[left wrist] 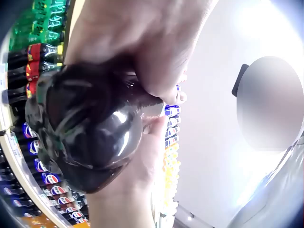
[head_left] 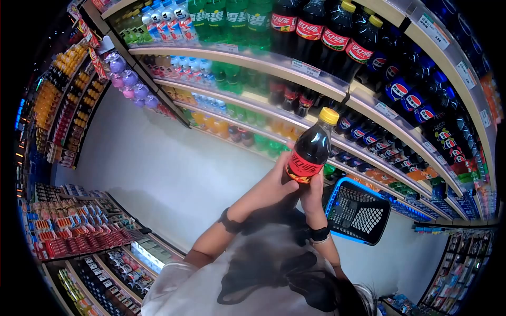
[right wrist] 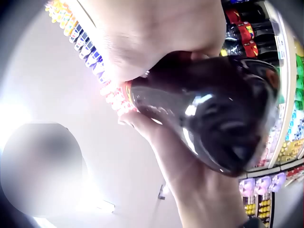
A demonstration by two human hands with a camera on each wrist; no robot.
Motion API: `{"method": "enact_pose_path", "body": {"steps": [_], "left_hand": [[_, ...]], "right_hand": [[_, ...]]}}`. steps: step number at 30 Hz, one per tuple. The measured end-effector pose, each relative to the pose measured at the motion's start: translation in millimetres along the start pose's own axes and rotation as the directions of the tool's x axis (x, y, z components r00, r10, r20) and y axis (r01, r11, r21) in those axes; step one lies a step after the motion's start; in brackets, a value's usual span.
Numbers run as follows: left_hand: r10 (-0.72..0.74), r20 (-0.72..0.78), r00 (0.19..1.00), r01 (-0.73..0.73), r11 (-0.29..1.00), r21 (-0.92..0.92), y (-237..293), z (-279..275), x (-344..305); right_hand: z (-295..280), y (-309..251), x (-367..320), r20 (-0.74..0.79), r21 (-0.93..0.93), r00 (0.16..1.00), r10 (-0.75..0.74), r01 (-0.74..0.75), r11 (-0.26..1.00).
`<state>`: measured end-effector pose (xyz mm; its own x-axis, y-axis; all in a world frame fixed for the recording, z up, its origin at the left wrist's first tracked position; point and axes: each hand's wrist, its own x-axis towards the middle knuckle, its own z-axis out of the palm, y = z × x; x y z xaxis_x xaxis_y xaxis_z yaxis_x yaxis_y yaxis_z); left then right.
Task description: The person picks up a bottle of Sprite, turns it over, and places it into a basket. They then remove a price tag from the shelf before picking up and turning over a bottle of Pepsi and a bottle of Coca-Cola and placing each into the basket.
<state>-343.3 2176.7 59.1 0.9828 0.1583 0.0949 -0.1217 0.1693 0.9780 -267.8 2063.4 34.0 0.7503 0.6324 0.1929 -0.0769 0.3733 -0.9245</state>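
Observation:
A cola bottle (head_left: 311, 147) with a yellow cap and a red label is held up in front of the chest, cap toward the shelves. My left hand (head_left: 279, 181) grips it from the left around the lower label. From the other side my right hand (head_left: 313, 195) holds the lower part, thumb up along it. The left wrist view looks at the dark bottle base (left wrist: 95, 128) between both hands. In the right wrist view the same lobed bottom (right wrist: 213, 114) shows, with the right palm (right wrist: 156, 38) close above it.
Shelves ahead carry cola bottles (head_left: 334, 37), green soda bottles (head_left: 237, 18) and blue-labelled cola bottles (head_left: 406, 97). A black basket with a blue rim (head_left: 330, 203) is right of the right forearm. Pale floor (head_left: 147, 147) runs left, and packaged goods (head_left: 79, 226) fill racks behind.

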Motion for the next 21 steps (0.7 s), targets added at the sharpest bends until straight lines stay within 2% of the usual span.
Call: {"method": "enact_pose_path", "body": {"steps": [3, 4, 5, 7, 9, 10, 11, 12, 13, 15, 17, 19, 21], "left_hand": [[-0.007, -0.014, 1.000, 0.007, 1.000, -0.020, 22, 26, -7], [0.016, -0.002, 1.000, -0.016, 0.999, -0.033, 26, 37, -10], [0.037, 0.011, 0.999, -0.037, 0.998, -0.050, 28, 51, -12], [0.104, 0.025, 0.994, -0.105, 0.994, 0.022, 28, 76, -12], [0.147, 0.027, 0.989, -0.146, 0.988, -0.045, 29, 105, -10], [0.166, 0.019, 0.986, -0.165, 0.985, -0.058, 31, 120, -11], [0.179, 0.005, 0.984, -0.179, 0.981, -0.069, 32, 133, -11], [0.197, -0.031, 0.980, -0.199, 0.975, -0.098, 31, 146, -11], [0.233, -0.005, 0.973, -0.231, 0.964, -0.134, 33, 164, -9], [0.291, -0.038, 0.956, -0.294, 0.948, -0.124, 46, 182, -18], [0.365, 0.002, 0.931, -0.362, 0.922, 0.140, 41, 197, -16], [0.340, 0.034, 0.940, -0.340, 0.940, -0.001, 52, 217, -22], [0.378, 0.025, 0.925, -0.377, 0.925, -0.043, 52, 236, -22]], "right_hand": [[-3, -36, -5, 0.001, 0.021, 0.998, -0.069, 0.069, 0.997], [-9, -45, -5, -0.090, -0.090, 0.993, -0.073, 0.065, 0.994], [-13, -60, -9, -0.063, -0.060, 0.987, -0.146, 0.143, 0.988], [-31, -79, -22, -0.073, -0.134, 0.989, -0.132, 0.121, 0.983], [-53, -90, -41, -0.049, -0.116, 0.991, -0.127, 0.121, 0.986], [-64, -99, -50, -0.042, -0.230, 0.991, -0.123, 0.110, 0.967], [-73, -98, -55, -0.016, -0.293, 0.973, -0.231, 0.216, 0.931], [-77, -105, -70, -0.085, -0.219, 0.980, -0.182, 0.160, 0.963], [-80, -115, -81, -0.112, -0.147, 0.987, -0.114, 0.097, 0.984], [-95, -115, -95, -0.097, -0.019, 0.972, -0.214, 0.213, 0.977], [-118, -115, -99, 0.000, 0.143, 0.978, -0.211, 0.209, 0.967], [-114, -131, -108, -0.019, 0.169, 0.965, -0.263, 0.262, 0.950], [-113, -147, -116, -0.002, 0.184, 0.951, -0.309, 0.304, 0.935]]}}
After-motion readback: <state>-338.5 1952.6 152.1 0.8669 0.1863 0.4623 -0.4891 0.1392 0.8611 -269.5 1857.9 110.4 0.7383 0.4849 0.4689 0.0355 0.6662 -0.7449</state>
